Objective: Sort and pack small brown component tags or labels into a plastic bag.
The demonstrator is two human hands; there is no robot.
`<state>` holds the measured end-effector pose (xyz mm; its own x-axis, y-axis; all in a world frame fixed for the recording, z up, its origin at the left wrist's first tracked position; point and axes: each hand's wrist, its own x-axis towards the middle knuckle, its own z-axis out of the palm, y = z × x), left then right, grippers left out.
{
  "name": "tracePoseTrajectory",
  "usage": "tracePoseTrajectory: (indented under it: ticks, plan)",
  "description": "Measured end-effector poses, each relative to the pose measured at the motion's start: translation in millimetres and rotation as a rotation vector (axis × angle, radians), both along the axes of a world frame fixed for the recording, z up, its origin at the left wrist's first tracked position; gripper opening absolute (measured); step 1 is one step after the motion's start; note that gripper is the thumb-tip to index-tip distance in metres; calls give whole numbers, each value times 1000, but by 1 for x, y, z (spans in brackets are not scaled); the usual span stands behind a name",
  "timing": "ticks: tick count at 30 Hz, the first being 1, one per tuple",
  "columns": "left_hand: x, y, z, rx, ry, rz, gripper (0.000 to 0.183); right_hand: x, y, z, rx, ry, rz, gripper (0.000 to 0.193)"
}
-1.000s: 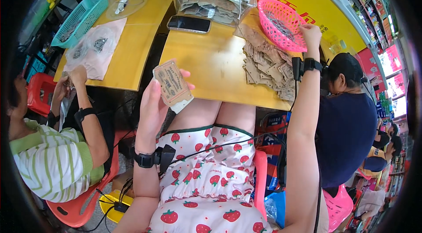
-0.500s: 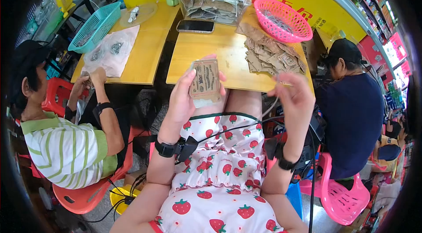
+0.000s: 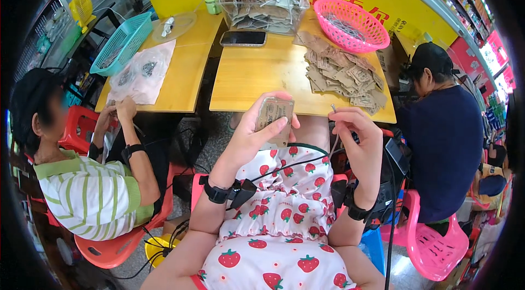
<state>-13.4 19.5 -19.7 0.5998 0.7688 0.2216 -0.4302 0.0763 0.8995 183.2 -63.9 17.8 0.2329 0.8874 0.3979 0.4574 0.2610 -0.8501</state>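
My left hand (image 3: 252,134) is closed around a small rectangular stack of brown printed cards (image 3: 277,110), its thumb lying across the front. A clear edge shows round the stack; whether that is a plastic case I cannot tell. To the right of it, my right hand (image 3: 358,135) pinches a thin grey cord (image 3: 333,108) whose short tip sticks up beyond the fingers. Its tail hangs below the hand. Hand and stack are apart, both above my lap and just short of the table's near edge.
On the wooden table (image 3: 251,85) lie a heap of loose brown cards (image 3: 344,79) and a phone (image 3: 243,38). Behind are a pink basket (image 3: 377,41) of grey cords and a clear bin (image 3: 265,13) full of cards. Co-workers sit left and right. A black cable (image 3: 298,165) crosses my lap.
My left hand has moved right, its thumb now over the front of the stack. The right hand has dropped slightly, and the cord's tip now points up from its fingers.
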Motion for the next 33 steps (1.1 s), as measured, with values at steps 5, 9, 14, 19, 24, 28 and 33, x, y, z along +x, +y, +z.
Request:
tracePoseTrajectory:
  ticks: [5,9,14,19,24,28,33]
  plan:
    - [-1,0,0,-61,67,-184,36,-4,3,-1,50,13,-50,14]
    - [3,1,-8,-21,14,-140,35,-1,4,-2,133,8,-95,15]
    - [17,-6,-10,8,-131,118,37,-9,3,-5,35,9,-27,12]
    - [20,-7,-15,94,-113,210,44,-24,8,-11,-81,69,78,14]
    - [19,-14,-6,69,-132,209,49,-29,9,-12,-54,124,122,16]
    - [18,-19,-2,99,-126,187,50,-31,6,-6,-26,80,65,15]
    - [14,-19,0,104,-139,125,44,-31,6,-5,21,45,44,15]
